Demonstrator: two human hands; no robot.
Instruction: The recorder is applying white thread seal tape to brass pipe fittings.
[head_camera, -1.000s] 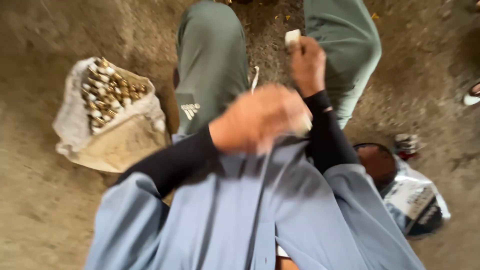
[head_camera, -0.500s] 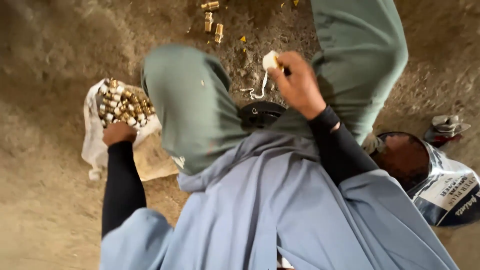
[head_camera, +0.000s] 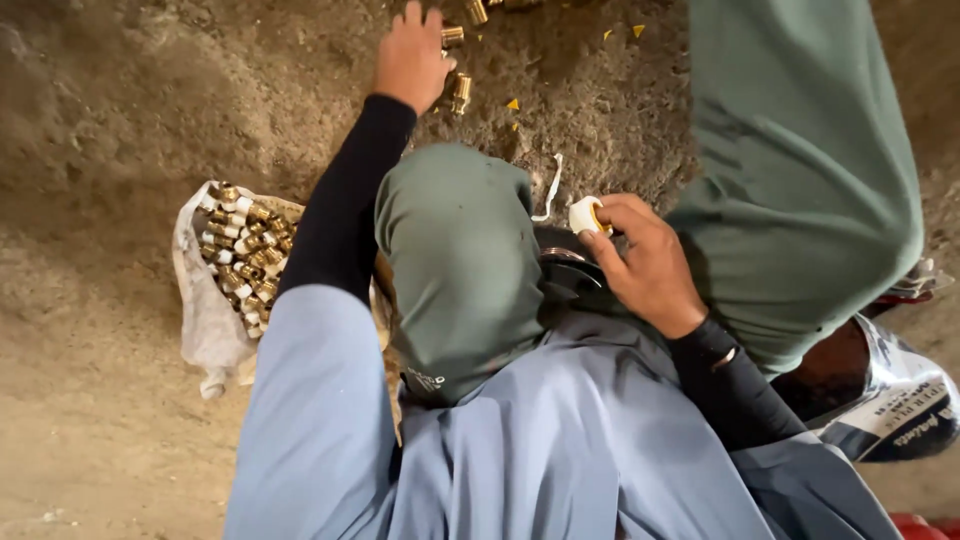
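1. Left hand (head_camera: 412, 55): stretched out past the left knee (head_camera: 455, 240), fingers spread and resting on the dirt floor (head_camera: 120, 110) among loose brass fittings (head_camera: 460, 92); whether it gripped one could not be told.
2. Right hand (head_camera: 645, 265): just right of the knee, pinching a white-taped fitting (head_camera: 585, 214) between thumb and fingers.
3. White tape scrap (head_camera: 548, 190): on the floor just beyond the knee.
4. Sack of brass fittings (head_camera: 240, 262): open, left of the knee.
5. Printed bag (head_camera: 900, 400): well right of the knee.
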